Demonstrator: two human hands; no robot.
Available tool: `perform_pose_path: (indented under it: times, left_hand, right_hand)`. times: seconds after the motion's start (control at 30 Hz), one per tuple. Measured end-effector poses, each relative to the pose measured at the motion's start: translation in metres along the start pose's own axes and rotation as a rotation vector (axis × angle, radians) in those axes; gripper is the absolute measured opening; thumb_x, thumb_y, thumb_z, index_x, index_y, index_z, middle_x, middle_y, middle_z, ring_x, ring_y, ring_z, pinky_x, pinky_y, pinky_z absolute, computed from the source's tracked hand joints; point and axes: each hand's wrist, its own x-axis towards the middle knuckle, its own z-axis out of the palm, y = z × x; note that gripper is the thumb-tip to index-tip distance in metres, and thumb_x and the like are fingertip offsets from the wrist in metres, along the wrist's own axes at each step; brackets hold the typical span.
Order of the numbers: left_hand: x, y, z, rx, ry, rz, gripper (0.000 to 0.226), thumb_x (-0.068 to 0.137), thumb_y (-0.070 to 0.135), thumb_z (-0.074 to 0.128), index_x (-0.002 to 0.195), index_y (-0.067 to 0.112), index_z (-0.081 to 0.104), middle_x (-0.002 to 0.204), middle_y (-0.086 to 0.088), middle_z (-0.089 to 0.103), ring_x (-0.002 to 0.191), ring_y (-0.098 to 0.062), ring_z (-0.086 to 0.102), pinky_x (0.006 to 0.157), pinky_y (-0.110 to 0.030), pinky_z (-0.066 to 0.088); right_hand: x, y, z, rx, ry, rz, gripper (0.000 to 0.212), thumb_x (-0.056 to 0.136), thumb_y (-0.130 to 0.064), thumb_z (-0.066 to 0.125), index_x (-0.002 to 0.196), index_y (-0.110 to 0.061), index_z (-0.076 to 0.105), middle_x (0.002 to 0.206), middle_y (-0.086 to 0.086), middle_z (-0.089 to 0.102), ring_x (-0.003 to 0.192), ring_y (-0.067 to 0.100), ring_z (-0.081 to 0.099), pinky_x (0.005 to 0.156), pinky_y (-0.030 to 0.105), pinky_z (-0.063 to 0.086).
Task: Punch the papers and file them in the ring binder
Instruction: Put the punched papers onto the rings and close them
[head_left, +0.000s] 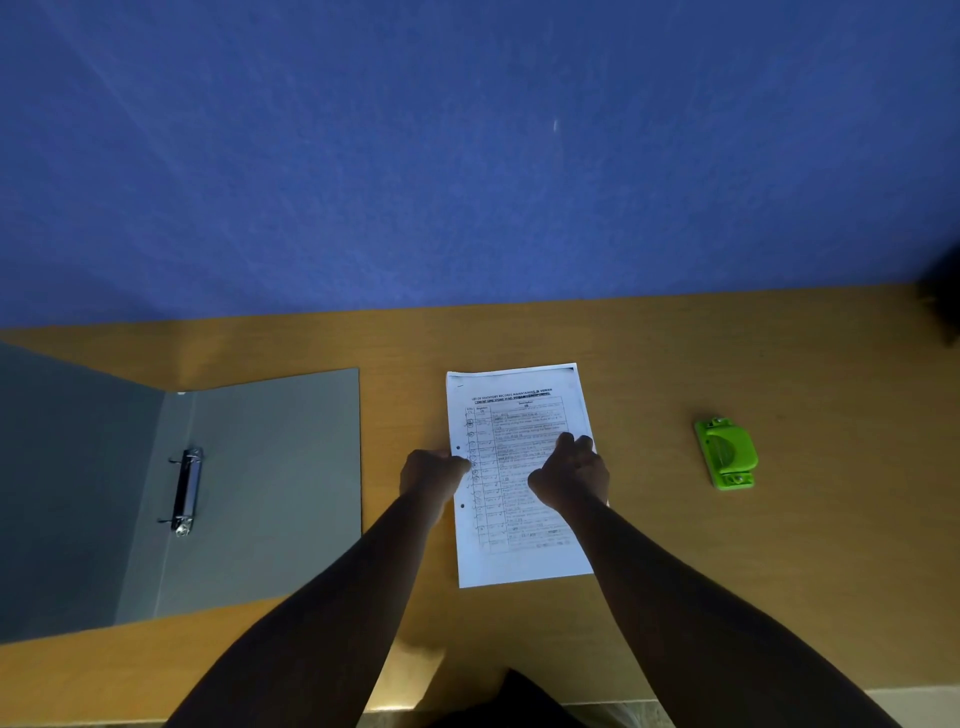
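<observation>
A stack of printed papers (519, 410) lies on the wooden desk (779, 571) in the middle, with two punched holes along its left margin. My left hand (431, 475) grips the left edge of the papers between the holes. My right hand (571, 470) rests on the right half of the top sheet with fingers curled, pinching the paper. A grey ring binder (270, 483) lies open at the left, its metal ring mechanism (186, 491) showing near the spine. A green hole punch (726, 453) sits to the right of the papers, apart from both hands.
A blue wall (467, 156) rises behind the desk's far edge. A dark object (943, 301) sits at the far right edge. The desk's near edge runs along the bottom, with a dark shape below it.
</observation>
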Motion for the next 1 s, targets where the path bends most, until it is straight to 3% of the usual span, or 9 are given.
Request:
perform_pose_path:
  times: [0.13,0.37,0.53,0.6,0.7,0.8,0.87,1.0]
  left_hand:
    - [0.003,-0.001,0.001,-0.041,-0.040,-0.035,0.035,0.082,0.012,0.075,0.116,0.007,0.070,0.123,-0.008,0.070,0.086,-0.017,0.064,0.056,-0.019,0.045]
    - [0.000,0.002,0.010,-0.048,-0.066,-0.006,0.030,0.084,0.010,0.075,0.113,0.008,0.070,0.123,-0.007,0.070,0.086,-0.017,0.064,0.053,-0.018,0.045]
    - [0.000,-0.002,0.018,0.012,0.032,0.002,0.018,0.074,0.021,0.073,0.089,0.025,0.066,0.111,0.000,0.072,0.078,-0.015,0.066,0.067,-0.032,0.061]
    - [0.002,-0.003,0.023,0.125,0.128,0.006,0.033,0.065,0.031,0.072,0.096,0.027,0.065,0.113,0.000,0.065,0.090,-0.020,0.065,0.073,-0.038,0.062]
    - [-0.008,0.001,0.032,0.199,0.179,0.035,0.046,0.070,0.025,0.075,0.113,0.019,0.058,0.116,-0.004,0.051,0.102,-0.024,0.058,0.080,-0.038,0.059]
    - [-0.012,0.003,0.038,0.141,0.151,0.042,0.052,0.070,0.020,0.077,0.115,0.016,0.051,0.113,-0.003,0.050,0.097,-0.022,0.059,0.071,-0.034,0.059]
    - [-0.012,0.004,0.041,0.053,0.098,0.033,0.055,0.068,0.016,0.077,0.116,0.015,0.049,0.114,-0.001,0.060,0.090,-0.020,0.064,0.064,-0.031,0.060]
    - [-0.010,0.004,0.040,-0.072,0.069,0.043,0.046,0.076,0.019,0.075,0.118,0.017,0.057,0.110,0.005,0.068,0.085,-0.017,0.067,0.056,-0.024,0.053]
  right_hand:
    - [0.001,0.000,-0.003,-0.004,-0.013,0.009,0.048,0.081,-0.022,0.061,0.125,-0.012,0.044,0.125,0.009,0.049,0.115,0.027,0.055,0.098,0.037,0.045]
    - [0.002,0.001,-0.004,-0.008,-0.011,0.008,0.046,0.081,-0.022,0.060,0.124,-0.012,0.045,0.124,0.009,0.049,0.115,0.027,0.056,0.099,0.039,0.045]
    - [0.003,0.003,-0.004,0.011,-0.008,0.022,0.046,0.080,-0.022,0.061,0.122,-0.013,0.045,0.124,0.007,0.051,0.115,0.027,0.055,0.100,0.040,0.045]
    - [0.004,0.003,-0.004,0.015,-0.008,0.024,0.046,0.080,-0.022,0.061,0.122,-0.013,0.046,0.123,0.007,0.051,0.115,0.027,0.056,0.100,0.040,0.045]
    - [0.006,0.004,-0.004,0.011,-0.011,0.024,0.045,0.079,-0.022,0.061,0.121,-0.014,0.045,0.122,0.007,0.052,0.113,0.027,0.056,0.099,0.041,0.046]
    - [0.006,0.004,-0.003,0.016,-0.013,0.024,0.046,0.080,-0.023,0.063,0.122,-0.014,0.045,0.121,0.007,0.052,0.113,0.027,0.056,0.099,0.042,0.047]
    - [0.007,0.005,-0.004,0.023,-0.012,0.023,0.047,0.079,-0.023,0.063,0.122,-0.013,0.046,0.120,0.007,0.053,0.113,0.027,0.056,0.099,0.042,0.047]
    - [0.009,0.008,-0.003,0.040,-0.001,0.021,0.047,0.078,-0.024,0.064,0.120,-0.014,0.047,0.118,0.005,0.055,0.111,0.026,0.057,0.098,0.042,0.048]
